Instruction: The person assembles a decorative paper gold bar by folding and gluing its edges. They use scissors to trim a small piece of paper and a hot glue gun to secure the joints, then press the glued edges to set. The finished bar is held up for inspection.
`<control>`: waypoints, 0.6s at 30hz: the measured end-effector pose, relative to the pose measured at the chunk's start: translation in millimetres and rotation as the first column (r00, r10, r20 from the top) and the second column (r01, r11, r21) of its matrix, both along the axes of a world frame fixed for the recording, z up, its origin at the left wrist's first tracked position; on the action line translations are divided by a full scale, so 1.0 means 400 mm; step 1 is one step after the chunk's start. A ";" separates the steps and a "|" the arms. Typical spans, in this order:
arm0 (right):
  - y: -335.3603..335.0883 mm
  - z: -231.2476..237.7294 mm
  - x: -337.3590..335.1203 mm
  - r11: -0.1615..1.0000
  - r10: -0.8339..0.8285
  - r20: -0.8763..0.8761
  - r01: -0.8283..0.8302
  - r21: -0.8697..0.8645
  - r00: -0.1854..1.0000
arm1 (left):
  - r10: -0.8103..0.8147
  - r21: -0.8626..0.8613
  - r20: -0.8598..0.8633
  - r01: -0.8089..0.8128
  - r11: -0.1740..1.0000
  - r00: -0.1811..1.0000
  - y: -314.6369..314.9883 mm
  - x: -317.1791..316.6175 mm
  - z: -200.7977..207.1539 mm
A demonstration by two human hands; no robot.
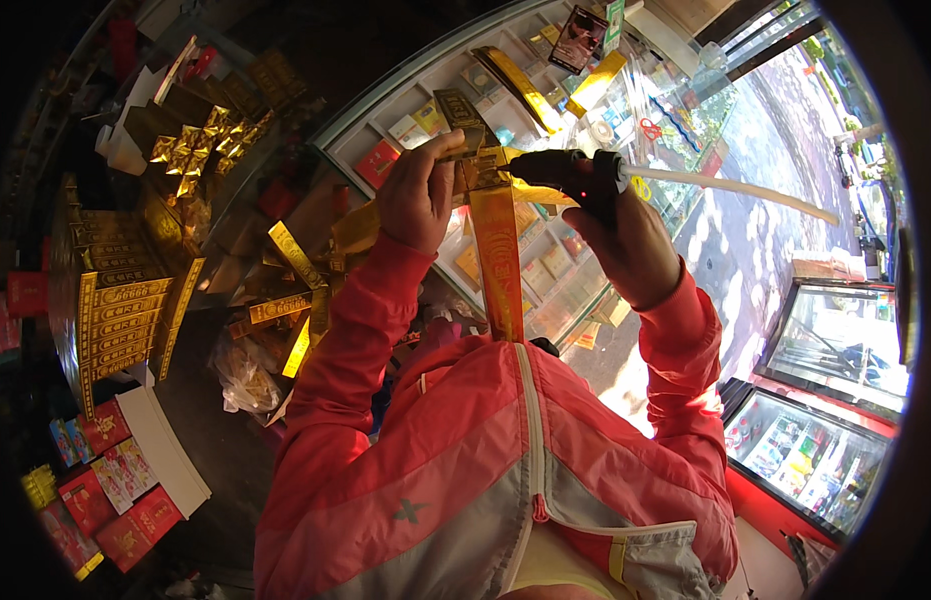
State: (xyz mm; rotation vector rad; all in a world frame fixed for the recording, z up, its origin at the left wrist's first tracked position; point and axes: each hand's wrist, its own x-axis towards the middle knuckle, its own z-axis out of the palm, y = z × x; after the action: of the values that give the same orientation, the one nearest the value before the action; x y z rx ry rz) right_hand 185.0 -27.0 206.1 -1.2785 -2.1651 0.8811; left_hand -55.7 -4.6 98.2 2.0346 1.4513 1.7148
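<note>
My right hand [630, 245] grips a black hot glue gun [563, 174]. A long whitish glue stick [735, 184] juts out of its back end to the right. The gun's nozzle points left, against or very close to a folded gold cardboard piece [480, 172]. My left hand [415, 200] has its fingers closed on the left side of that piece, and part of it is hidden behind them. A printed gold strip [497, 265] hangs from it toward my jacket. Other gold arms spread out from the same spot.
Beneath my hands stands a glass display counter [385, 120] with small packets inside. More gold strips [525, 90] and red-handled scissors [649, 130] lie on it. Stacked gold boxes [120, 290] and loose gold strips [295, 255] are at the left. Glass-topped cases [805, 455] stand at the right.
</note>
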 end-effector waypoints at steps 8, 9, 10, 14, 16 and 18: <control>-0.020 -0.002 -0.012 0.997 0.023 0.057 -0.027 0.069 0.998 | -0.007 -0.015 0.004 0.007 1.000 1.000 -0.001 -0.001 0.001; -0.021 -0.002 -0.009 0.999 0.018 0.053 -0.019 0.030 0.998 | -0.007 -0.019 0.000 0.007 1.000 1.000 -0.001 -0.001 0.000; -0.023 0.000 -0.004 1.000 0.003 0.055 -0.002 -0.010 0.999 | -0.008 -0.022 -0.003 0.008 1.000 1.000 -0.001 0.000 0.000; -0.027 -0.001 0.007 1.000 -0.009 0.003 0.009 0.011 1.000 | -0.009 -0.016 -0.002 0.009 1.000 1.000 0.000 0.003 -0.001; -0.031 0.000 0.011 1.000 0.002 0.003 -0.002 0.020 1.000 | -0.015 -0.024 0.013 0.015 1.000 1.000 0.000 0.003 -0.001; -0.036 -0.002 0.010 0.999 0.014 0.009 -0.014 0.036 1.000 | -0.010 -0.019 0.003 0.010 1.000 1.000 0.000 0.002 -0.001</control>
State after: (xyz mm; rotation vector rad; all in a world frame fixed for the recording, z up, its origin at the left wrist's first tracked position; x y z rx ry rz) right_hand 189.0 -41.3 205.3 -1.2532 -2.1893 0.8395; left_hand -54.8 -4.8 97.7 2.0250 1.4485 1.6934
